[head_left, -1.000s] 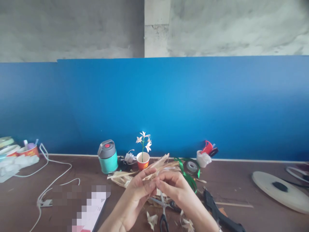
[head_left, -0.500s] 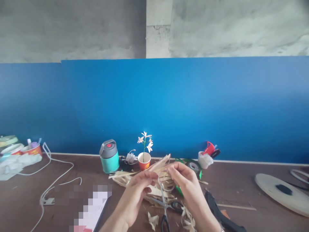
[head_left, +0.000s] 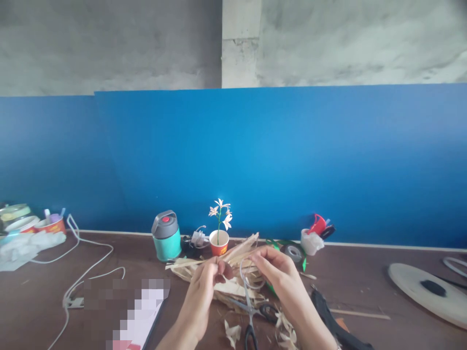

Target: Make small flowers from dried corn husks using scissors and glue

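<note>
A thin pale strip (head_left: 241, 272) hangs in a curve from the pinched fingertips of my right hand (head_left: 279, 272). To its left, my left hand (head_left: 207, 282) has its fingers curled together; whatever they may hold is hidden. Below and between both hands lie black-handled scissors (head_left: 250, 311) with their blades apart. Dried corn husks (head_left: 239, 289) spread behind and under the hands. Two pale husk flowers or petal pieces, one a loose petal piece (head_left: 232, 333) and one a flower cluster (head_left: 287, 333), rest near the scissors.
Along the blue partition (head_left: 233, 160) stand a teal jar (head_left: 167, 243), a paper cup (head_left: 219, 248) holding a flower stem, tape (head_left: 293, 252) and a pen cup (head_left: 311, 241). A black glue gun (head_left: 326, 316) lies right, near a round disc (head_left: 416, 287). A white cable (head_left: 91, 265) runs left.
My hands have drawn apart from where they met. The right moved right with the pale strip curving from it; the left fingers have curled in more. The view shifted slightly.
</note>
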Tool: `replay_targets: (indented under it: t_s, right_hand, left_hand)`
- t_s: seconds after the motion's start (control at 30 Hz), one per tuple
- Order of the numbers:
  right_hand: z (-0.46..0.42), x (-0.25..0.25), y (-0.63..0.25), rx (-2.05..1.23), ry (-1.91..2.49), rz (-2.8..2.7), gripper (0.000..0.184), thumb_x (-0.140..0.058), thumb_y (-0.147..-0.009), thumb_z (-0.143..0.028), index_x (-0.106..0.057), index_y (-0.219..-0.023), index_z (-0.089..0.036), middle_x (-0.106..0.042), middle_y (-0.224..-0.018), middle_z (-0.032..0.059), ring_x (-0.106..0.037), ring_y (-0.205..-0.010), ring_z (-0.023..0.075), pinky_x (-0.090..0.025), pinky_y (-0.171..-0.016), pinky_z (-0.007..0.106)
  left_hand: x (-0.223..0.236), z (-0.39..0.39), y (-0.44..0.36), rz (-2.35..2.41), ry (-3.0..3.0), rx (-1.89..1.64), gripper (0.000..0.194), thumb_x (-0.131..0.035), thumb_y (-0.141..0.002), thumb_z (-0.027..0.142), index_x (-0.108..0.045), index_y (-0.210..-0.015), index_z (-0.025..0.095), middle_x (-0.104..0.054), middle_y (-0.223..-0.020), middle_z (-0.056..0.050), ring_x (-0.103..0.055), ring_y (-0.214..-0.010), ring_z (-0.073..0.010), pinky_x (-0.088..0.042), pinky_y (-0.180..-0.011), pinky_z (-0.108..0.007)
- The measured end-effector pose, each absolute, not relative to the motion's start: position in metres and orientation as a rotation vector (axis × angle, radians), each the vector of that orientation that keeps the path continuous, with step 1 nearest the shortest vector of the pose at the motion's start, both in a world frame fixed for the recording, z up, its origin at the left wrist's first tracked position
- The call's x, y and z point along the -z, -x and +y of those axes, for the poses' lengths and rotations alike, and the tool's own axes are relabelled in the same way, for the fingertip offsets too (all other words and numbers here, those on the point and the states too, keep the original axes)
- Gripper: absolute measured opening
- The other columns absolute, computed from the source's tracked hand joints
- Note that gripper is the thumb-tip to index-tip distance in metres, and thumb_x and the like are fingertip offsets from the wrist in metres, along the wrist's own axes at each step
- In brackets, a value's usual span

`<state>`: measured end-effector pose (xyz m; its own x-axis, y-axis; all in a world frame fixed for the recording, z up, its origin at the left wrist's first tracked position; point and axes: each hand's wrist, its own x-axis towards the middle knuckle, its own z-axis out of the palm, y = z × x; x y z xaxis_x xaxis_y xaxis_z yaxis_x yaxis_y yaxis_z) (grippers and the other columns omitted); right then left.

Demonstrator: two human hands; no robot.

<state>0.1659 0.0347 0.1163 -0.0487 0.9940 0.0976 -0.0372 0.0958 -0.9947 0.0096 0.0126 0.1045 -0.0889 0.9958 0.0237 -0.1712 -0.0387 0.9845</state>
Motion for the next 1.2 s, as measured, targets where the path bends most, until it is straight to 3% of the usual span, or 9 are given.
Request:
replay_targets:
  t_s: [0.23, 0.37, 0.47, 0.8, 0.9, 1.03, 1.2]
  right_hand:
    - [0.035, -0.116, -0.164, -1.211, 1.065, -1.263, 0.044, -0.068, -0.062, -0.058, -0.053, -0.059, -0.017, -0.038, -0.049, -0.0064, -0.026, -0.046, 0.0068, -0.021, -0.044, 0.021]
    - [0.034, -0.114, -0.163, -1.275, 1.029, -1.299, 0.043, -0.068, -0.065, -0.056, -0.052, -0.061, -0.016, -0.037, -0.05, -0.0066, -0.025, -0.047, 0.0064, -0.02, -0.045, 0.021]
    - [0.032, -0.111, -0.163, -1.314, 0.988, -1.358, 0.041, -0.068, -0.068, -0.054, -0.054, -0.064, -0.015, -0.043, -0.054, -0.0045, -0.03, -0.05, 0.0074, -0.022, -0.047, 0.022]
    - [0.034, -0.106, -0.165, -1.227, 1.015, -1.528, 0.033, -0.066, -0.074, -0.045, -0.061, -0.066, -0.013, -0.051, -0.06, -0.0008, -0.036, -0.053, 0.0086, -0.026, -0.048, 0.022]
    - [0.035, -0.104, -0.165, -1.197, 1.012, -1.549, 0.03, -0.066, -0.075, -0.042, -0.063, -0.066, -0.014, -0.054, -0.06, 0.0001, -0.037, -0.052, 0.0084, -0.027, -0.048, 0.021]
    - [0.036, -0.103, -0.166, -1.167, 1.005, -1.59, 0.023, -0.065, -0.077, -0.036, -0.065, -0.069, -0.015, -0.059, -0.064, 0.0013, -0.041, -0.054, 0.0092, -0.03, -0.049, 0.022]
    - [0.032, -0.108, -0.167, -1.003, 1.092, -1.711, 0.015, -0.059, -0.079, -0.029, -0.067, -0.075, -0.017, -0.064, -0.07, 0.0022, -0.049, -0.061, 0.0125, -0.035, -0.053, 0.023]
  left_hand:
    - [-0.109, 0.011, -0.011, 1.121, -1.114, -1.382, 0.02, -0.041, -0.075, 0.024, -0.043, -0.055, 0.022, -0.051, -0.057, 0.001, -0.046, -0.064, -0.0175, -0.037, -0.063, -0.027]
    - [-0.108, 0.011, -0.01, 1.139, -1.159, -1.358, 0.037, -0.053, -0.08, 0.041, -0.048, -0.05, 0.02, -0.052, -0.057, -0.001, -0.046, -0.065, -0.0178, -0.035, -0.065, -0.027]
    - [-0.107, 0.011, -0.009, 1.084, -1.193, -1.278, 0.035, -0.063, -0.074, 0.049, -0.059, -0.057, 0.018, -0.054, -0.061, 0.0, -0.046, -0.068, -0.0169, -0.034, -0.066, -0.025]
    - [-0.103, 0.014, -0.005, 1.013, -1.186, -1.153, 0.034, -0.069, -0.069, 0.051, -0.066, -0.07, 0.017, -0.061, -0.071, -0.002, -0.05, -0.073, -0.0166, -0.035, -0.066, -0.024]
    - [-0.096, 0.017, -0.004, 1.044, -1.198, -1.117, 0.033, -0.073, -0.065, 0.048, -0.068, -0.073, 0.017, -0.06, -0.068, -0.001, -0.047, -0.066, -0.0141, -0.033, -0.061, -0.023]
    - [-0.094, 0.019, -0.005, 1.095, -1.258, -1.116, 0.028, -0.073, -0.066, 0.042, -0.065, -0.066, 0.016, -0.056, -0.062, 0.002, -0.044, -0.059, -0.0114, -0.031, -0.057, -0.022]
    - [-0.102, 0.019, -0.004, 1.204, -1.381, -1.134, 0.021, -0.066, -0.071, 0.036, -0.065, -0.065, 0.016, -0.061, -0.064, -0.001, -0.049, -0.063, -0.0145, -0.036, -0.061, -0.024]
